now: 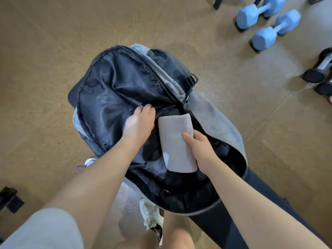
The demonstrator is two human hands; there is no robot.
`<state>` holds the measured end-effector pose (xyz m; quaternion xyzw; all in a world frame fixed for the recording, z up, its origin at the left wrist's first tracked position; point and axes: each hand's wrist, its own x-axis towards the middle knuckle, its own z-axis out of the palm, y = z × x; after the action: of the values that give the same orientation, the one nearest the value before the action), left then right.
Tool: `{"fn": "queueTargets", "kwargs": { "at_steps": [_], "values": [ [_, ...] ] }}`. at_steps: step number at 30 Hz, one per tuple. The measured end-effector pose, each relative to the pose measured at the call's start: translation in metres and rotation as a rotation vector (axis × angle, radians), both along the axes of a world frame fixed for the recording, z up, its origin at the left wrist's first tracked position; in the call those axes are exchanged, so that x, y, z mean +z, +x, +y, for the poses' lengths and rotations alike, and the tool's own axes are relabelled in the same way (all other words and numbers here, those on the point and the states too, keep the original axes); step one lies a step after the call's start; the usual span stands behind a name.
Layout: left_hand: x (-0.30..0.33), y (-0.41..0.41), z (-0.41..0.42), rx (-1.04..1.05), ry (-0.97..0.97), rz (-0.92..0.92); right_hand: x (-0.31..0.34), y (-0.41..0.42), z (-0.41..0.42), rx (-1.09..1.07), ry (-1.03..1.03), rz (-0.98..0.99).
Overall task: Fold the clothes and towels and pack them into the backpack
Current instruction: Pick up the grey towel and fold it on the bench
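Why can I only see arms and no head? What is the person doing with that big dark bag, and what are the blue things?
The camera sits on the person's head and looks down, so you see only their arms, knees and a white shoe. No robot here, just two bare hands. The big dark thing is a backpack, unzipped and lying open on the brown floor. The left hand holds the bag's shiny lining to keep it open. The right hand holds a folded grey towel and has it at the opening. Dark things seem to lie inside already, but I cannot tell what. The blue things are two dumbbells, weights for exercise, standing on the floor farther away.
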<state>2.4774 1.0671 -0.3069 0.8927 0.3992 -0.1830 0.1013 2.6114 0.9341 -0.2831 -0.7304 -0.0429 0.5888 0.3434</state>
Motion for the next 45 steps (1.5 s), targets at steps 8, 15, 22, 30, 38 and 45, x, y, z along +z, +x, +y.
{"fn": "queueTargets", "kwargs": {
  "at_steps": [8,15,22,30,38,45],
  "values": [
    [0.083,0.006,0.031,0.203,-0.072,-0.288,0.008,-0.003,0.059,0.052,0.158,-0.011],
    [0.078,0.005,0.028,0.162,-0.163,-0.314,0.008,-0.023,0.027,0.135,-0.133,-0.553],
    [0.075,0.002,0.018,0.254,-0.112,-0.434,-0.008,-0.035,0.036,-0.425,0.001,0.093],
    [0.063,0.007,-0.008,0.354,-0.296,-0.27,0.017,-0.017,0.004,-0.208,0.081,-0.144],
    [0.117,-0.007,-0.096,0.08,-0.397,-0.303,0.086,-0.033,-0.132,-0.023,0.086,-0.171],
    [0.194,0.016,-0.234,-0.315,-0.558,-0.251,0.167,-0.054,-0.285,-0.383,-0.006,-0.255]
  ]
}}
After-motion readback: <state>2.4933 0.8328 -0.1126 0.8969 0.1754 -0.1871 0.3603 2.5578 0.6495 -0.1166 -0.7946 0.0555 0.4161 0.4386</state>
